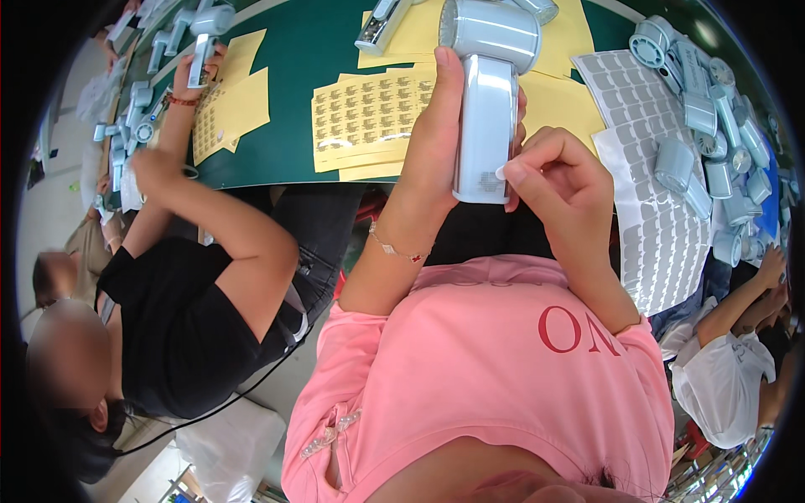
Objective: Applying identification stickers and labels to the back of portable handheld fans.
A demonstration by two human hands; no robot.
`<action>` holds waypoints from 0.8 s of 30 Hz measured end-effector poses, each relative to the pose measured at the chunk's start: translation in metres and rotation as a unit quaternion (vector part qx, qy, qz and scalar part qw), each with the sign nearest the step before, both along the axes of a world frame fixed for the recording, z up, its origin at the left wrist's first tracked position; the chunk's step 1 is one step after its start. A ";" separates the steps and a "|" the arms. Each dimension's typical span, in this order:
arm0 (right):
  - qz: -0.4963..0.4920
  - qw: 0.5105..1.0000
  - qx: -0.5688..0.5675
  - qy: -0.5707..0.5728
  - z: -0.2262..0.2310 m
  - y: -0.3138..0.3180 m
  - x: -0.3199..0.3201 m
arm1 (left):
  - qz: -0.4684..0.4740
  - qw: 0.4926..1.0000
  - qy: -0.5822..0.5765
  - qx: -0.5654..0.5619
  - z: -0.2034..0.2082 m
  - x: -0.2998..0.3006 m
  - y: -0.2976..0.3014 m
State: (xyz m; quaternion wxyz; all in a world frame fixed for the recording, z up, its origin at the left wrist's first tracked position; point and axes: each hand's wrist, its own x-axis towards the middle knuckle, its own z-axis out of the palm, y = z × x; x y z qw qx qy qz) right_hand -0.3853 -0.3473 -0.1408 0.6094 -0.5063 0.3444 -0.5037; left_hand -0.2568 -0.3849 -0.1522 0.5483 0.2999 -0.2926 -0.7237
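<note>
A light blue handheld fan point(488, 117) stands nearly upright in front of me, its round head up and its handle end toward me. My left hand point(438, 138) is wrapped round the handle, thumb along the left side and fingertips showing at the right. Low on the handle's face is a small patch of fine grey print point(489, 181). Beside that patch, my right hand point(572, 174) has its thumb and index finger pinched together at the handle's right edge. A tiny pale spot shows at those fingertips; whether it is a nail or a bit of label cannot be made out.
Yellow sticker sheets point(360, 121) lie on the green table point(289, 109), with another fan point(381, 29) behind. Grey label sheets point(658, 193) spread at the right beside piled blue fans point(704, 117). On the left, a co-worker in black point(197, 310) holds a fan; another person point(725, 377) sits far right.
</note>
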 end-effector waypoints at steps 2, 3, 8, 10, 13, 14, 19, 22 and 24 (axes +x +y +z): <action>-0.082 0.995 0.023 -0.055 -0.001 -0.004 -0.003 | -0.042 0.998 0.046 0.011 0.000 0.006 -0.002; -0.134 0.990 0.009 -0.038 -0.003 -0.010 -0.014 | -0.083 0.992 0.092 0.023 -0.001 0.008 -0.001; -0.046 0.876 -0.423 0.227 0.004 0.003 -0.018 | -0.038 0.999 0.031 -0.002 -0.003 0.011 -0.001; 0.037 0.851 -0.432 0.297 0.000 0.005 -0.012 | -0.005 0.999 0.029 0.032 0.002 0.005 -0.002; 0.040 0.725 -0.582 0.367 -0.026 -0.005 -0.007 | -0.041 0.995 0.063 0.060 0.001 0.007 -0.005; 0.102 0.766 -0.525 0.357 -0.021 -0.006 -0.008 | -0.037 0.996 0.062 0.057 0.001 0.008 -0.005; -0.138 0.968 -0.209 -0.017 -0.007 -0.014 -0.035 | -0.058 0.997 0.011 -0.046 -0.002 0.033 -0.016; -0.131 0.974 -0.159 0.089 -0.019 -0.022 -0.059 | -0.004 0.998 -0.045 -0.042 0.004 0.044 -0.021; -0.132 0.982 -0.116 0.074 -0.021 -0.020 -0.062 | -0.007 0.999 -0.018 -0.045 0.003 0.058 -0.031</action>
